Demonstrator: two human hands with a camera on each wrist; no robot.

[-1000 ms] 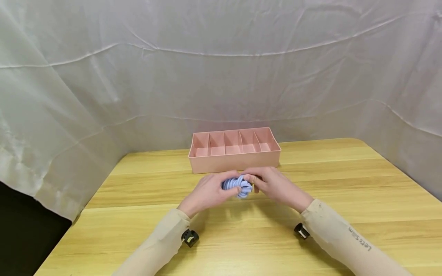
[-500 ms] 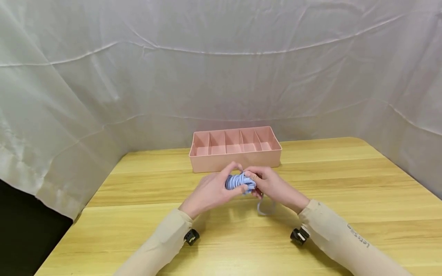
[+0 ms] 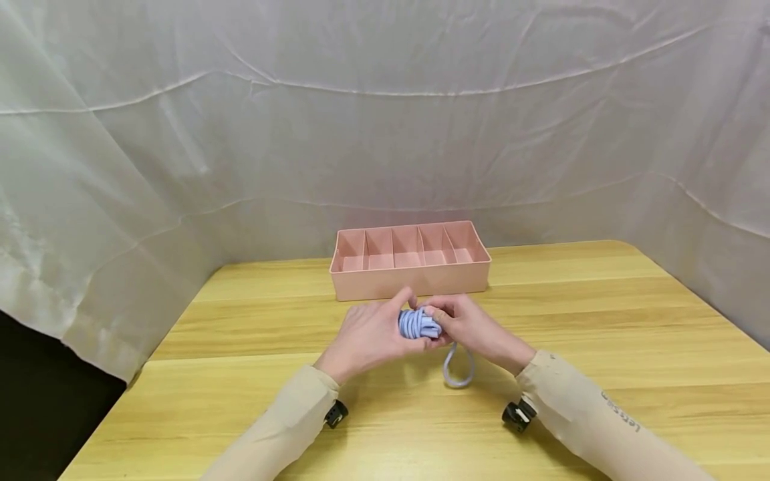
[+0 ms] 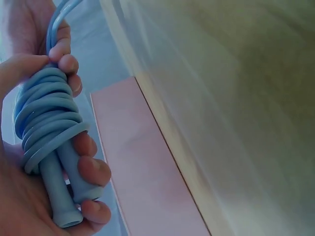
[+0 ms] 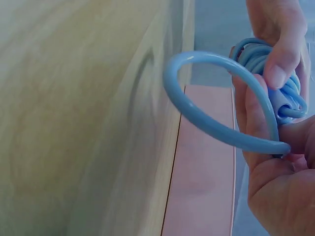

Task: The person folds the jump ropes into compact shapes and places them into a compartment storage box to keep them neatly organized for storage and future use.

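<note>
A light blue cord bundle (image 3: 418, 324), wound in tight coils, is held above the wooden table (image 3: 601, 314) just in front of the pink divided box (image 3: 409, 277). My left hand (image 3: 375, 331) grips the bundle (image 4: 47, 132) with its fingers (image 4: 91, 169) curled round the coils and two tube-like ends. My right hand (image 3: 463, 324) pinches the bundle (image 5: 275, 78) from the other side. A loose loop of cord (image 3: 458, 366) hangs below the right hand (image 5: 275, 167); the same loop (image 5: 206, 110) arcs out in the right wrist view.
The pink box (image 4: 147, 172) has several open compartments and stands at the table's far middle. A white cloth backdrop (image 3: 385, 120) surrounds the table on three sides. A dark gap (image 3: 36, 401) lies beyond the left table edge.
Both hands shifted slightly and kept turning the bundle. A loop of cord has come free and now hangs lower beneath the right hand.
</note>
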